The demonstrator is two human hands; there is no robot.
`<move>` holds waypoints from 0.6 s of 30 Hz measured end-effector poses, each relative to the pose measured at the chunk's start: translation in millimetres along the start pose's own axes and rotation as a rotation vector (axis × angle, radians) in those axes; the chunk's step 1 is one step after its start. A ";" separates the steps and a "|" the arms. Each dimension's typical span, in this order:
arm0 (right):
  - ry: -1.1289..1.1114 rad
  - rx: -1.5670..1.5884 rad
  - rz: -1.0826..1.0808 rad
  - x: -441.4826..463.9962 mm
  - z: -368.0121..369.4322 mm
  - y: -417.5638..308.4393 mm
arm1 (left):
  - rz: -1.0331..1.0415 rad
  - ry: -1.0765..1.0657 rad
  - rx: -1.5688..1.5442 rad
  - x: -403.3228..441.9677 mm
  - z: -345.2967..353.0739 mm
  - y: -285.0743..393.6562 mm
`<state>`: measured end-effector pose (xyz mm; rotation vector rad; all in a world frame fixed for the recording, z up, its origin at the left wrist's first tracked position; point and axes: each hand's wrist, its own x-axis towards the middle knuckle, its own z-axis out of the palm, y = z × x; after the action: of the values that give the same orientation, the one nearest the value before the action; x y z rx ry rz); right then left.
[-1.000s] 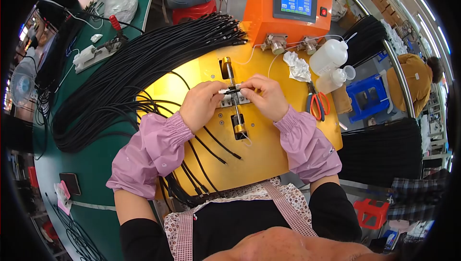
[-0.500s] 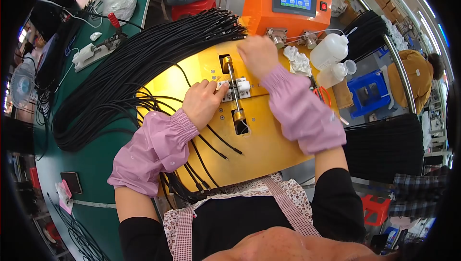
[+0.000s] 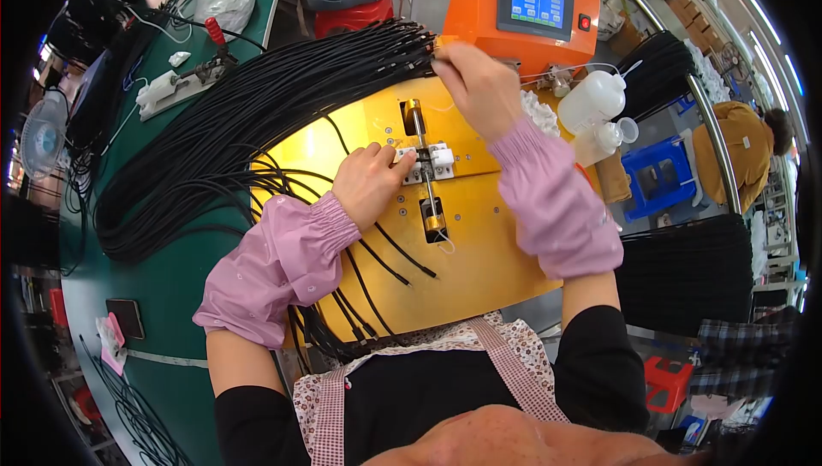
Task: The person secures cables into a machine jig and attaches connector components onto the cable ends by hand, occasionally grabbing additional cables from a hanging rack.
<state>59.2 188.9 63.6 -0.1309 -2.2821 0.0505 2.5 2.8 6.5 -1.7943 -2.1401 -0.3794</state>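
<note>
My left hand is closed beside a small white clamp block on the yellow machine top. Its thumb presses on the block's left part; whatever lies under its curled fingers is hidden. A metal rod with brass-coloured ends crosses the block. My right hand is bent at the far edge of the yellow top, its fingertips pinched at the connector ends of a thick bundle of black cables. I cannot make out what is between those fingertips. Loose black cables run under my left wrist.
An orange control box with a screen stands at the back. White plastic bottles and crumpled tissue are right of my right hand. A red-handled toggle clamp sits on the green table. Another person sits at right.
My right hand has moved from above the clamp block to the cable ends and turned its fingers toward them. The left hand stays at the block. The view has shifted slightly.
</note>
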 end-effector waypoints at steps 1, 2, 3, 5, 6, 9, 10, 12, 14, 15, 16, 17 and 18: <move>0.008 0.087 -0.040 -10.0 -12.8 -3.8 | 0.000 -0.004 -0.007 0.1 -0.3 -0.3; -0.079 0.105 -0.025 -21.6 -22.9 -5.6 | -0.002 -0.002 -0.007 0.1 -0.6 -0.4; -0.166 0.122 -0.011 -32.0 -30.7 -7.0 | -0.010 -0.018 -0.013 0.2 -1.4 -0.7; -0.187 0.185 0.030 -49.8 -40.6 -11.2 | -0.023 -0.051 -0.022 0.7 -2.9 -1.8; -0.208 0.249 0.073 -54.8 -41.2 -10.8 | -0.030 -0.069 -0.026 0.6 -3.3 -2.8; -0.129 0.220 0.075 -64.3 -32.6 -0.2 | -0.008 -0.025 -0.055 0.1 -0.9 -5.4; -0.089 0.202 0.076 -67.1 -30.3 2.8 | 0.006 -0.001 -0.071 0.3 0.2 -5.8; -0.046 0.181 0.074 -68.1 -30.1 4.5 | 0.020 0.028 -0.086 2.1 -0.8 -5.9; -0.090 0.219 0.247 -68.5 -32.7 1.6 | -0.032 -0.046 -0.111 2.7 -7.4 -4.5; -0.112 0.239 0.332 -68.6 -34.2 -0.5 | -0.059 -0.082 -0.122 2.6 -11.2 -3.8; -0.132 0.258 0.416 -68.5 -35.5 -2.5 | -0.086 -0.116 -0.132 3.2 -16.0 -3.0; -0.239 0.455 0.474 -68.4 -37.3 -5.4 | -0.087 -0.111 -0.131 4.5 -24.1 -1.3; -0.347 0.652 0.532 -69.6 -38.8 -9.7 | -0.053 -0.036 -0.173 6.0 -36.2 1.8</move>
<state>133.0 171.2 37.6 -0.4015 -2.3798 1.1532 6.0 -6.0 42.0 -1.8509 -2.2448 -0.5647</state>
